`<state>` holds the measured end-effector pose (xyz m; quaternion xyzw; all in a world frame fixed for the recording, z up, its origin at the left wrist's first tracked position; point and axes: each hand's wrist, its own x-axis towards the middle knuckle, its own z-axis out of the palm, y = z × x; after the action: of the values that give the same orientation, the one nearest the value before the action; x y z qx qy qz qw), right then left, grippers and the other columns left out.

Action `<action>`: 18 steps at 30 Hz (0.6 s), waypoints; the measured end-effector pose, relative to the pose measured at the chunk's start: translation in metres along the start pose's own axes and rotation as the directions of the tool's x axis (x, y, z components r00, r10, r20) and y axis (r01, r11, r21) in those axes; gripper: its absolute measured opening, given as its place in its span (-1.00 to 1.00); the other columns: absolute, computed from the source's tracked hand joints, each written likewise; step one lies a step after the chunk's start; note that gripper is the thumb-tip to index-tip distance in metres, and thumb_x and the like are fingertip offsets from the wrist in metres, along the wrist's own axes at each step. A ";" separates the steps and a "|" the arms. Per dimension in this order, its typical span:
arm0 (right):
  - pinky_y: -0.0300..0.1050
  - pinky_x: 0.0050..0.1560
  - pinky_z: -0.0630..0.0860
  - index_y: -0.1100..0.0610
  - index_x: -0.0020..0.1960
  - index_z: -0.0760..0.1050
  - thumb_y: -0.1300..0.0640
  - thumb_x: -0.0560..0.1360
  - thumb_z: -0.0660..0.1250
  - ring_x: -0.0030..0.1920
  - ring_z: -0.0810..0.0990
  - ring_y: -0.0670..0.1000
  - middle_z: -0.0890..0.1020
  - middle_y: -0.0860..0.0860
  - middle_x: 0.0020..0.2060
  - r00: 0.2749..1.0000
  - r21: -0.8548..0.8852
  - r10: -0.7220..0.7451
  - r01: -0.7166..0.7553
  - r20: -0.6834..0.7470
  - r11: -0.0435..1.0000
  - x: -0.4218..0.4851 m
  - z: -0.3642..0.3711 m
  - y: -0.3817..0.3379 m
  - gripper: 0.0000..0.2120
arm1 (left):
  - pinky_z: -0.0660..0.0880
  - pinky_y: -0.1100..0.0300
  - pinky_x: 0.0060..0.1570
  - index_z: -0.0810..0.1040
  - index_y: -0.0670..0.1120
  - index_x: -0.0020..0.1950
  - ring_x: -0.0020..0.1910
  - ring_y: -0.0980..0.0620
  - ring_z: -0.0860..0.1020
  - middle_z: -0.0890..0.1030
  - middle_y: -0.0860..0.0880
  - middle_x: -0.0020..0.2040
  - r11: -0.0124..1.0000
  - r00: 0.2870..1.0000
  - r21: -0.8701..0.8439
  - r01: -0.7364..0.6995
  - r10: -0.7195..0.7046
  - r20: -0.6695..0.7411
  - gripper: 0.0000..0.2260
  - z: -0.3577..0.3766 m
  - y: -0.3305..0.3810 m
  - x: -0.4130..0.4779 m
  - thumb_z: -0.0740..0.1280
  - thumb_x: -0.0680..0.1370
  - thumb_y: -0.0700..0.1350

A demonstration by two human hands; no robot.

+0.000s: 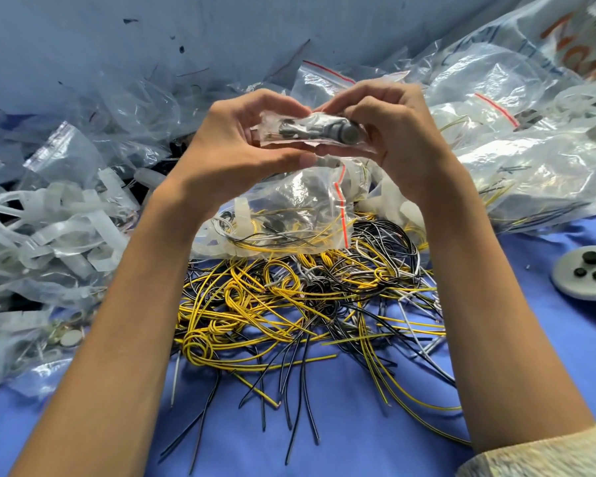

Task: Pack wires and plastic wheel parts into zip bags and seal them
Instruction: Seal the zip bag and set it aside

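Note:
A small clear zip bag [307,130] with dark parts inside is held up in front of me between both hands. My left hand [234,142] pinches its left end with thumb below and fingers above. My right hand [389,125] grips its right end, fingers curled over the top edge. Beneath them lies a larger zip bag [289,208] with a red seal strip, holding yellow and black wires and a white plastic part. A tangle of loose yellow, black and white wires [310,297] spreads over the blue cloth [358,425].
White plastic wheel parts [49,228] are heaped at the left among clear bags. Filled zip bags [516,146] pile up at the right and back. A grey lid with three black round pieces [589,273] sits at the right edge.

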<state>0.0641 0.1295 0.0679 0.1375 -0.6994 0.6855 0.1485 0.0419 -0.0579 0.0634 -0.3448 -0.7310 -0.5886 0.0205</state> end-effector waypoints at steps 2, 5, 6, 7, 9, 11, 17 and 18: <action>-0.06 -0.07 0.61 0.29 -0.09 0.57 0.29 0.34 0.26 -0.20 0.63 0.07 0.63 0.17 -0.22 0.988 0.106 0.039 -0.055 0.146 0.993 -0.002 -0.004 0.000 -0.81 | 0.50 0.36 -0.21 0.60 -0.07 0.01 -0.24 0.19 0.61 0.67 0.12 -0.25 0.999 0.998 0.037 -0.011 0.013 -0.065 -0.71 0.002 0.001 0.001 0.53 0.32 -0.19; -0.05 0.12 0.56 0.18 0.04 0.56 0.19 0.33 0.45 -0.07 0.63 0.03 0.64 0.07 -0.12 0.969 -0.017 0.009 -0.005 0.247 1.000 -0.005 -0.008 0.002 -0.71 | 0.54 0.25 -0.12 0.61 -0.07 -0.01 -0.17 0.11 0.61 0.67 0.06 -0.21 1.000 0.994 0.007 -0.015 0.016 -0.109 -0.75 0.000 0.001 0.000 0.51 0.34 -0.12; -0.06 0.13 0.55 0.13 0.05 0.56 0.17 0.28 0.52 -0.07 0.61 0.01 0.63 0.05 -0.12 0.972 -0.083 0.000 0.020 0.234 0.996 -0.005 -0.008 0.003 -0.65 | 0.54 0.25 -0.10 0.61 -0.07 -0.01 -0.15 0.10 0.62 0.68 0.05 -0.21 1.000 0.994 -0.004 -0.010 0.009 -0.109 -0.74 -0.001 0.000 0.000 0.51 0.34 -0.09; -0.06 0.10 0.52 0.12 0.04 0.56 0.17 0.25 0.55 -0.09 0.60 -0.01 0.62 0.03 -0.14 0.977 -0.118 -0.008 0.034 0.215 0.992 -0.005 -0.007 0.003 -0.62 | 0.53 0.27 -0.08 0.61 -0.06 -0.01 -0.15 0.09 0.62 0.68 0.05 -0.21 1.000 0.995 -0.012 0.001 -0.002 -0.105 -0.74 -0.002 0.001 0.000 0.50 0.34 -0.06; -0.02 0.09 0.52 0.14 0.00 0.55 0.16 0.29 0.54 -0.15 0.60 -0.05 0.62 -0.01 -0.20 0.980 -0.117 -0.028 0.051 0.196 0.992 -0.005 -0.003 0.002 -0.68 | 0.55 0.24 0.00 0.62 -0.07 -0.01 -0.12 0.01 0.65 0.69 0.00 -0.20 0.999 0.996 -0.031 0.029 -0.032 -0.085 -0.75 -0.002 0.000 0.000 0.49 0.35 -0.05; 0.01 0.12 0.53 0.19 -0.01 0.54 0.23 0.37 0.49 -0.15 0.60 -0.03 0.61 0.00 -0.21 0.981 -0.100 -0.051 0.071 0.189 0.992 -0.007 -0.002 0.002 -0.77 | 0.57 0.15 0.04 0.63 -0.10 -0.01 -0.08 -0.08 0.67 0.70 -0.06 -0.17 0.996 0.997 -0.086 0.040 -0.046 -0.067 -0.77 0.001 0.000 0.000 0.48 0.37 -0.07; -0.16 -0.03 0.59 0.21 -0.06 0.56 0.28 0.43 0.42 -0.12 0.63 0.03 0.61 0.07 -0.19 0.985 -0.054 -0.072 0.081 0.159 0.995 -0.008 -0.003 -0.002 -0.89 | 0.57 0.20 -0.05 0.64 -0.18 -0.07 -0.17 -0.06 0.68 0.70 -0.07 -0.21 0.972 0.996 -0.235 0.017 -0.038 -0.082 -0.80 0.006 0.000 0.004 0.47 0.35 -0.16; -0.17 -0.05 0.59 0.20 -0.07 0.56 0.29 0.43 0.42 -0.13 0.63 0.02 0.62 0.05 -0.20 0.985 -0.054 -0.073 0.083 0.156 0.995 -0.008 -0.003 -0.003 -0.90 | 0.57 0.21 -0.06 0.64 -0.18 -0.08 -0.18 -0.05 0.68 0.70 -0.08 -0.22 0.969 0.996 -0.246 0.015 -0.037 -0.082 -0.81 0.006 0.000 0.004 0.47 0.34 -0.16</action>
<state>0.0726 0.1319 0.0672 0.2127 -0.7231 0.6452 0.1249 0.0412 -0.0502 0.0632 -0.3093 -0.6554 -0.6890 0.0016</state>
